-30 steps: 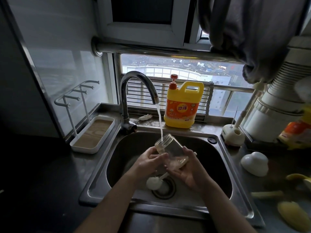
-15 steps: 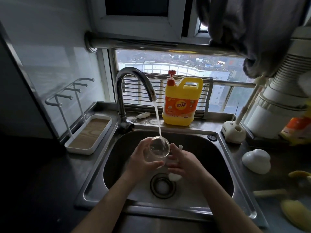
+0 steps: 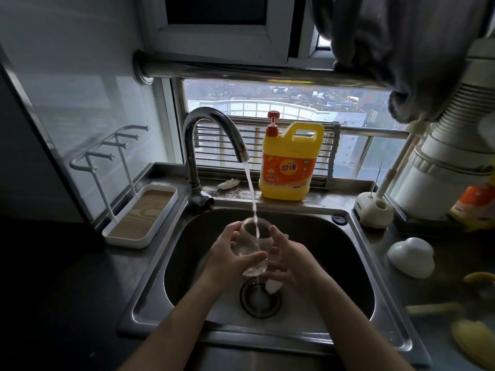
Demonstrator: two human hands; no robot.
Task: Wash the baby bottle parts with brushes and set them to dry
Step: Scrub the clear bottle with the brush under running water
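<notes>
Across the lower middle of the frame spreads a stainless steel sink (image 3: pixel 340 263), set into a dark counter. At upper right a grey cloth (image 3: pixel 401 49) hangs over a metal rail in front of the window. Left of the sink stands a white drying rack (image 3: pixel 142 215) with a wood-look base and upright pegs. A yellow detergent jug (image 3: pixel 288 167) with a red pump sits on the ledge behind the basin, right of the curved chrome faucet (image 3: pixel 191 162), which is running. Over the basin at frame centre, the left hand (image 3: pixel 227 253) grasps a clear baby bottle (image 3: pixel 250 245), thumb across its front and fingers wrapped behind, mouth tilted up toward the spout. The right hand (image 3: pixel 292 261) is just beside the bottle, index finger raised against its neck and the other fingers curled inward; whether they grip anything I cannot tell. At right on the counter lie a white domed cap (image 3: pixel 409 257) and, behind it, a white brush stand (image 3: pixel 373 210). The round drain (image 3: pixel 259 298) lies below the hands. A white brush tip (image 3: pixel 273 286) shows under the right palm. The water stream (image 3: pixel 250 188) falls into the bottle's mouth.
</notes>
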